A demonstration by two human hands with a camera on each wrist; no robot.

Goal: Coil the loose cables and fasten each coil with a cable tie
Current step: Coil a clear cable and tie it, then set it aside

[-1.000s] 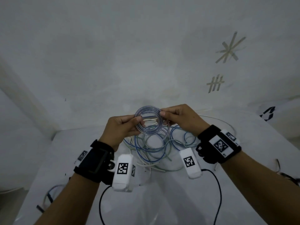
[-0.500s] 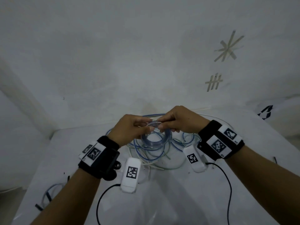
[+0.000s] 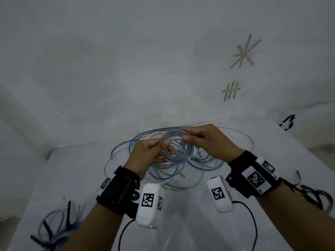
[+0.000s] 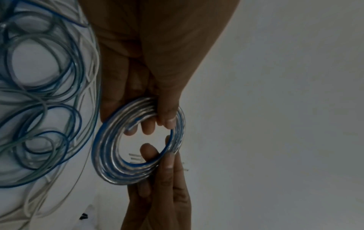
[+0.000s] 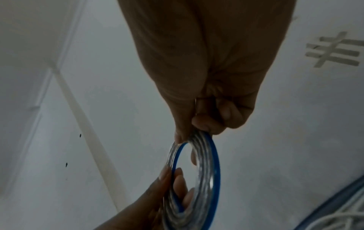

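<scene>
In the head view, a small coil (image 3: 175,146) of clear, blue-striped cable is held above the white table (image 3: 282,153), over the heap of loose cables (image 3: 168,171) that lies uncoiled beneath it. The left hand (image 3: 147,155) is closed on the coil's left rim with thumb on top and fingers curled behind, and the right hand (image 3: 211,142) pinches the upper right rim. The step in hand is judged to be the squaring-up of a finished coil before fastening; a cable tie is not seen in either hand, so one must next be fetched while the coil is kept gripped by the other hand. An already tied bundle (image 3: 54,227) with black ties appears to lie at the near left of the table. Compared with half a second earlier, the coil has been tilted up to face the camera, where it was then held lower and flatter with both hands bunched over it. In the left wrist view, the coil (image 4: 138,143) is seen clamped between the left thumb and fingers, a cut end showing beside the fingertips. In the right wrist view, the coil (image 5: 197,175) is seen edge-on, its top pinched by the right hand (image 5: 208,96).
</scene>
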